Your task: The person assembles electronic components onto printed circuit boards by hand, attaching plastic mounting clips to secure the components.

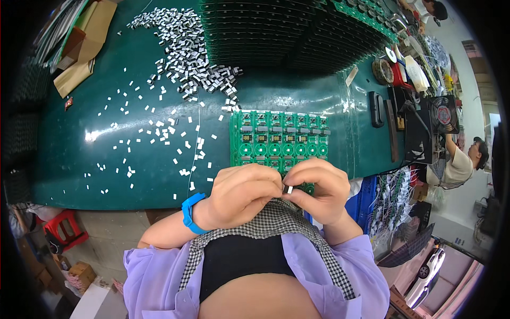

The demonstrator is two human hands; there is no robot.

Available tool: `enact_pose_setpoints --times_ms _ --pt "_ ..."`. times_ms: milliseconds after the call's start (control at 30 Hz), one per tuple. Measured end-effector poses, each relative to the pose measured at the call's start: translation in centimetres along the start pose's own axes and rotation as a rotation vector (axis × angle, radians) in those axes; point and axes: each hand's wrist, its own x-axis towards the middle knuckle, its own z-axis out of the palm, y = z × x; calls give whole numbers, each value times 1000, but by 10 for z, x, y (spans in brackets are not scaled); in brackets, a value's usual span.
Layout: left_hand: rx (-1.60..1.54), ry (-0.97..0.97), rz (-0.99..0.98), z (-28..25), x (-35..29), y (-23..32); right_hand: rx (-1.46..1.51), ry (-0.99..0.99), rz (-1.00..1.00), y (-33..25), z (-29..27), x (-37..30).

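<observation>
Close to my body, both hands meet over the near edge of a green circuit board panel (275, 119). My right hand (323, 190) pinches a small black-and-white block (288, 189) between thumb and fingertips. Against the block's left side, the fingers of my left hand (241, 192), with a blue band at the wrist, are closed; whatever they grip is hidden. Rows of round sections mark the panel, and several small dark display modules (275, 138) sit in a row across it. My hands cover part of the panel's near side.
A heap of black-and-white blocks (186, 53) lies beyond the panel, with small white flat pieces (159, 123) scattered to the left. Stacked green boards (265, 37) rise at the back. Cardboard folders (87, 45), a small fan (443, 114) and a co-worker (457, 159) flank the table.
</observation>
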Motion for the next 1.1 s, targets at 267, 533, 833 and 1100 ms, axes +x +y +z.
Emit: enact_pose_setpoints --times_ms 267,533,833,1100 --pt "-57 -33 -1 -2 -4 -4 28 -142 -20 -2 -2 9" --pt "34 47 -73 -7 5 6 -110 -42 -65 -5 2 4" --pt "67 -50 -59 -9 4 -1 -150 39 -74 -3 -1 4" --pt "143 -5 -55 -8 2 -1 -124 57 -54 -3 1 3"
